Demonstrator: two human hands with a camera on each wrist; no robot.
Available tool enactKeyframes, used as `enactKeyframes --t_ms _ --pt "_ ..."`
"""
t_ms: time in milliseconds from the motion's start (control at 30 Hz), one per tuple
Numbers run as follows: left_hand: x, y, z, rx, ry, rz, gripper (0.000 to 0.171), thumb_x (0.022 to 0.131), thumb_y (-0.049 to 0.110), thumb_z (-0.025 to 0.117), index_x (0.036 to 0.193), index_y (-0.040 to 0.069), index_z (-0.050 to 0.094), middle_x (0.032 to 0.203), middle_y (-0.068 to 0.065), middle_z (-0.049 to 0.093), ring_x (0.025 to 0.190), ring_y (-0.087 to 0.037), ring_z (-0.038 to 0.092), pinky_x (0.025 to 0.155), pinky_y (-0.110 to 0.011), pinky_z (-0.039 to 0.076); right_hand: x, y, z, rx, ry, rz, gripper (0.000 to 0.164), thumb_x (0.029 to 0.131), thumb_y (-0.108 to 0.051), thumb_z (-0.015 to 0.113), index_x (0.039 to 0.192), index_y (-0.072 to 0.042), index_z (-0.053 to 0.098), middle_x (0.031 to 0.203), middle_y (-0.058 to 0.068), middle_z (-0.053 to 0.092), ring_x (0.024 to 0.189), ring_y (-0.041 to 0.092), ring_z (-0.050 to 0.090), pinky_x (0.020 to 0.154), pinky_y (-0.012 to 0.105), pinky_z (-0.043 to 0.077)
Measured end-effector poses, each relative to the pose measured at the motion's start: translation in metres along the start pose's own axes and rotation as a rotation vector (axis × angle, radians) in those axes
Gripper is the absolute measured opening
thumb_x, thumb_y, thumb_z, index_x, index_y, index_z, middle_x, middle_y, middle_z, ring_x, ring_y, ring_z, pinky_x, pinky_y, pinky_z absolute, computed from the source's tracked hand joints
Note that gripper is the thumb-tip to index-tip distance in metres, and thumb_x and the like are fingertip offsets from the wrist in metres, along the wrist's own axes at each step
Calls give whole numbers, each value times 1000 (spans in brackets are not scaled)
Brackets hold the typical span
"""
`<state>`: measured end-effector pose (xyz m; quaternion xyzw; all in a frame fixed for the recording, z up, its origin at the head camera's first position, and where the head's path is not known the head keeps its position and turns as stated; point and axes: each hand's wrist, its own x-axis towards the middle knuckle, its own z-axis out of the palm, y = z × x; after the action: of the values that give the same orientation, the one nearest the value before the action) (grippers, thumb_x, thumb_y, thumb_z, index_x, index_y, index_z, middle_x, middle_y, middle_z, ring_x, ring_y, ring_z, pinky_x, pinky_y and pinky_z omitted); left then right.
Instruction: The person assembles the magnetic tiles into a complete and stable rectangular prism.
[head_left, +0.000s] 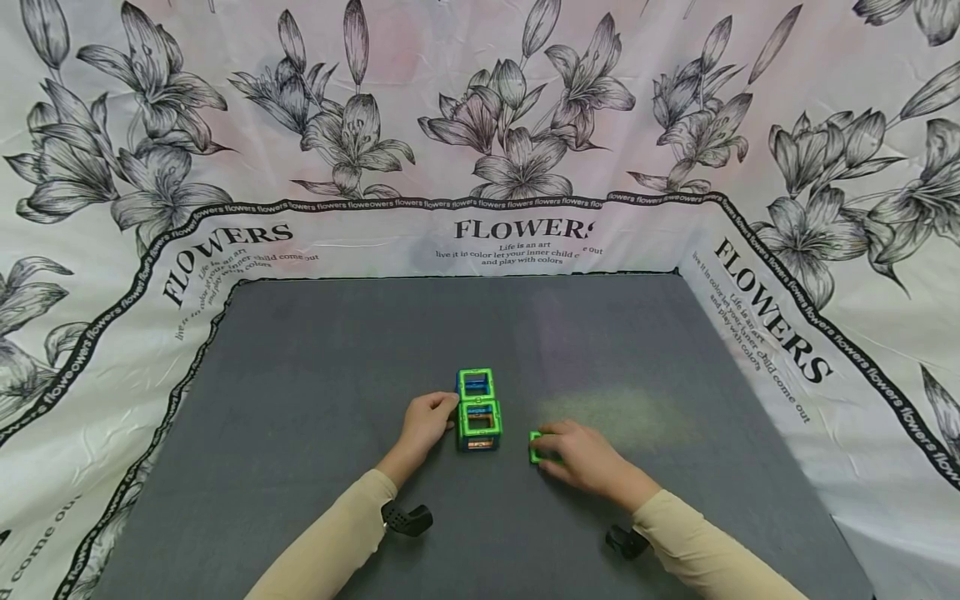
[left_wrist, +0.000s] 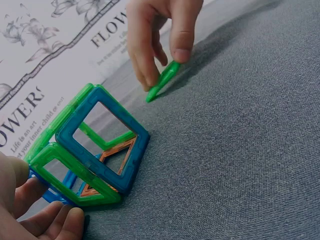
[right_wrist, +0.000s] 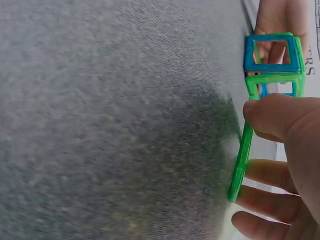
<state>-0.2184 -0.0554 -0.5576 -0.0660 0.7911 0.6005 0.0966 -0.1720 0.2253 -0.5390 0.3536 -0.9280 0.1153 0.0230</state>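
Observation:
A block of two joined cubes made of magnetic tiles, green, blue and orange open square frames, stands on the grey mat. My left hand holds it at its left side, thumb and fingers at a blue edge in the left wrist view. To the right of the block and apart from it, my right hand pinches a single green magnetic tile between thumb and fingers. That tile is tilted close above the mat in the left wrist view. Most of it is hidden under the fingers in the head view.
The grey mat covers the work surface. A white cloth printed with flowers and lettering rises behind it and along both sides. Black wrist-worn devices hang below both sleeves.

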Motion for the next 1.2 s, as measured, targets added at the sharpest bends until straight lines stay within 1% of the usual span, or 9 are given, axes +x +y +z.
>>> enactKeyframes --t_ms 167,233,333,433,567,700,833,933,1200 --pt "1 0 1 6 2 1 34 105 26 57 121 1 74 122 -17 71 102 -24 70 82 -36 62 7 -1 -6 87 -1 77 25 96 -19 70 120 -10 75 114 9 76 100 24 74 82 42 61" --pt "1 0 1 2 2 -1 34 105 26 58 121 1 74 123 -18 71 102 -25 70 82 -36 61 10 0 -8 146 -11 136 27 99 -18 66 123 -8 74 115 9 77 84 18 74 74 37 60" --pt "1 0 1 -4 3 6 34 105 26 58 121 0 74 123 -18 70 104 -26 70 82 -36 62 16 4 -12 267 6 215 28 100 -14 63 124 -4 72 110 12 78 56 5 58 61 27 51" --pt "1 0 2 -6 6 13 34 105 25 57 121 0 73 123 -19 70 106 -28 69 82 -36 62 21 6 -16 411 32 310 28 100 -10 61 125 -1 72 99 13 78 49 1 43 52 22 38" --pt "1 0 2 -5 12 13 35 105 26 58 121 0 73 124 -19 70 106 -28 69 82 -35 62 25 10 -20 594 15 476 31 100 -8 59 129 0 69 94 14 78 57 10 58 49 25 41" --pt "0 1 1 -9 8 5 35 105 27 58 121 0 73 125 -19 69 107 -29 69 83 -36 62 27 14 -20 788 -20 607 35 101 -6 57 135 3 63 94 18 77 56 14 56 51 29 45" --pt "-3 2 1 -2 7 30 37 104 29 58 120 0 74 120 -19 70 102 -26 70 80 -34 62 27 17 -19 951 -15 675 39 101 -4 56 138 8 58 94 21 75 60 13 54 54 32 49" --pt "-4 1 1 2 11 47 37 104 30 58 118 -1 74 117 -19 71 98 -23 70 78 -33 62 28 18 -18 1002 -11 713 40 101 -4 56 139 8 57 94 19 76 63 14 55 55 33 50" --pt "1 0 3 -6 16 6 34 104 25 58 119 0 74 120 -18 70 106 -28 68 82 -36 62 42 22 -16 1078 37 788 43 101 -9 58 142 4 57 95 12 78 76 14 72 64 36 62"
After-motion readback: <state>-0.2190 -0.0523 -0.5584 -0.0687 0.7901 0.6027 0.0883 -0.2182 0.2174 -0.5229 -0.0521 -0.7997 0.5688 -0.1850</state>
